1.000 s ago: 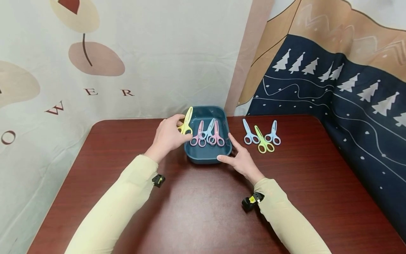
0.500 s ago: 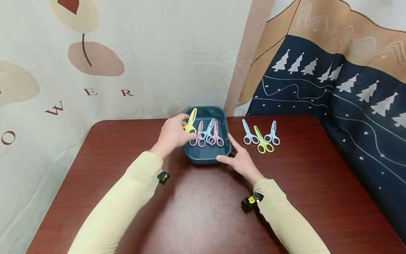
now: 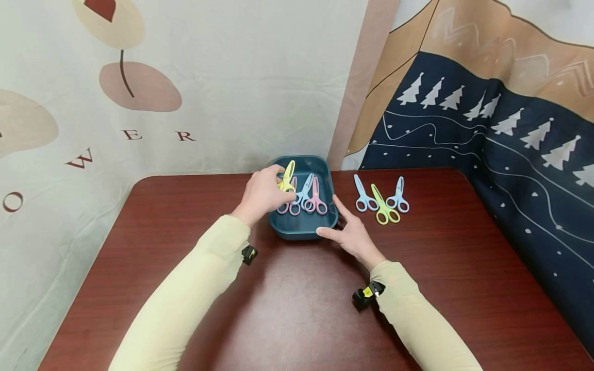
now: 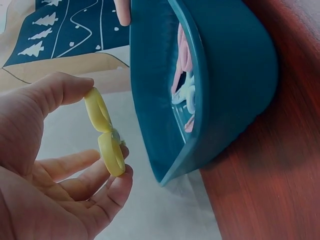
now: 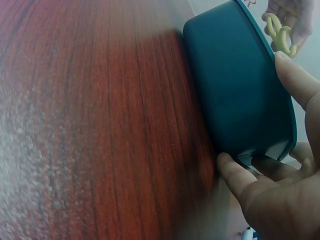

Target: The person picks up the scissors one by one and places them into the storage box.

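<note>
My left hand (image 3: 263, 197) pinches yellow scissors (image 3: 289, 174) by the handle loops, above the left side of a dark teal plastic tub (image 3: 297, 228). Their blades point away toward the wall. In the left wrist view the thumb presses one loop and the fingertips the other loop (image 4: 111, 155). Inside the tub lie two pairs of pink scissors (image 3: 316, 198) with a pair of light blue scissors (image 3: 304, 191) between them; the left pink pair is partly hidden. My right hand (image 3: 353, 238) holds the tub's near right corner, thumb at the front rim and fingers along the right side.
Right of the tub, blue scissors (image 3: 364, 195), green scissors (image 3: 384, 206) and another blue pair (image 3: 398, 197) lie on the reddish-brown table (image 3: 297, 309). A printed cloth wall (image 3: 241, 103) stands right behind the tub and the table's back edge.
My left hand has moved right with the yellow scissors, from the tub's left rim to over its inside. The right hand and the tub have stayed in place.
</note>
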A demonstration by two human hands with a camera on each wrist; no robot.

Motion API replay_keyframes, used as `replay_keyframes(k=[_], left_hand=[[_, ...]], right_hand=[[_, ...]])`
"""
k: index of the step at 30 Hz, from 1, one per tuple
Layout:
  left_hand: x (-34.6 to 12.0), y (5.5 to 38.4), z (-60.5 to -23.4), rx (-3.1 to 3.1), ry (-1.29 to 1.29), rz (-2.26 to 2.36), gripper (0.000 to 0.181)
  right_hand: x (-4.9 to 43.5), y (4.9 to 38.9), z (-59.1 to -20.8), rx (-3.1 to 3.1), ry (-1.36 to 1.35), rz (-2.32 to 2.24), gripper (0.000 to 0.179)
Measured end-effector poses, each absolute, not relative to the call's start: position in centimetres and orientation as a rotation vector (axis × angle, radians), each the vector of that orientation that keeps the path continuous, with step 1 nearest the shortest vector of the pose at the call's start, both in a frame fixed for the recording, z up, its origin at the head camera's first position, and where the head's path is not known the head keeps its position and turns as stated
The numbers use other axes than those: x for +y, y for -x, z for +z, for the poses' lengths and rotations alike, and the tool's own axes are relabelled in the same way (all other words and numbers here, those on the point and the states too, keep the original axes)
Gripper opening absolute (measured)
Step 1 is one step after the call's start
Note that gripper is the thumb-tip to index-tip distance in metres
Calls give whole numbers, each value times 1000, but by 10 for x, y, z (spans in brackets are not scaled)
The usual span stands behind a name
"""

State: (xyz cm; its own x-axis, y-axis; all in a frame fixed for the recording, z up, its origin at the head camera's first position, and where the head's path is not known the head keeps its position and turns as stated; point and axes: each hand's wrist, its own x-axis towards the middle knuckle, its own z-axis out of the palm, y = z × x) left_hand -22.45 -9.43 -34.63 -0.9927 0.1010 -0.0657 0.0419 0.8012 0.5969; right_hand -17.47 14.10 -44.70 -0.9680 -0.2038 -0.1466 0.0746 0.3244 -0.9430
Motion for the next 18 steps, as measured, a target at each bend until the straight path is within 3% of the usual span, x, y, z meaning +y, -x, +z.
replay_keyframes(k=[18], left_hand=[[-75,235,-352,2881,-65,885,68]], right_hand=[[141,175,-448,2354,135,-1707,99]])
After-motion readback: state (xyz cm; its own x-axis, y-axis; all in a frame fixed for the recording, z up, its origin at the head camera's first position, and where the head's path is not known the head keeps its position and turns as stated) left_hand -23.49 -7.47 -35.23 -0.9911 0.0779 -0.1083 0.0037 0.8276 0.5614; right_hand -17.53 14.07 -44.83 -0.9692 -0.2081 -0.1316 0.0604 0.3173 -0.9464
